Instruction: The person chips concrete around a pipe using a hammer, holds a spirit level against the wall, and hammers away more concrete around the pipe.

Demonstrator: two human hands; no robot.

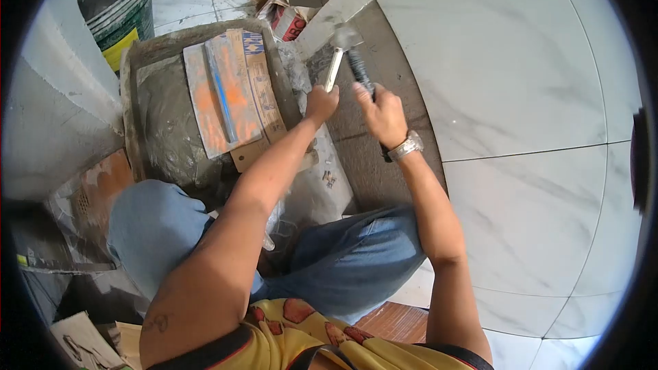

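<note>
My left hand [322, 104] is closed round the lower end of a pale, narrow tool [334, 70], which slants up and right. My right hand [384, 116], with a metal watch at its wrist, grips the dark handle of a hammer [358, 65]. The hammer's blurred grey head [346, 36] is at the upper end of the pale tool; whether they touch I cannot tell. Both tools are over a rough grey strip [373, 123] beside large white marbled tiles [507, 62].
At the left, a tub [130, 106] holds wet grey mortar [168, 123], with cardboard [260, 82] and an orange-smeared board [216, 96] across it. A green bucket [127, 24] stands at the upper left. Near the top lies a torn paper bag [291, 10].
</note>
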